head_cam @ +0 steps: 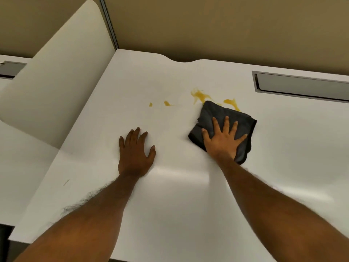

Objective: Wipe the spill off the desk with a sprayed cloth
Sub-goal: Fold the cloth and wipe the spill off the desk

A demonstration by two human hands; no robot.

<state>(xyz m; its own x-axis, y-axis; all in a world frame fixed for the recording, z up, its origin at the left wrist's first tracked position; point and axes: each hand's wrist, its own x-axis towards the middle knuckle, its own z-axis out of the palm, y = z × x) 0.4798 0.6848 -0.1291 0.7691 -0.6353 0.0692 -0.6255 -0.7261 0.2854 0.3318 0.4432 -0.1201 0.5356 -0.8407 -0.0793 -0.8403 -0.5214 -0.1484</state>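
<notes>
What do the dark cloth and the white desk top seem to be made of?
Cloth: soft dark grey fabric, perhaps microfibre; it lies in thick limp folds. Desk: smooth white top, likely laminate, semi-matt; it shows a soft light reflection, no grain.

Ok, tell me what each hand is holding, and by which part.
Nothing is gripped. The right hand presses flat, fingers spread, on the near half of the dark cloth; the left hand rests flat on the desk.
</notes>
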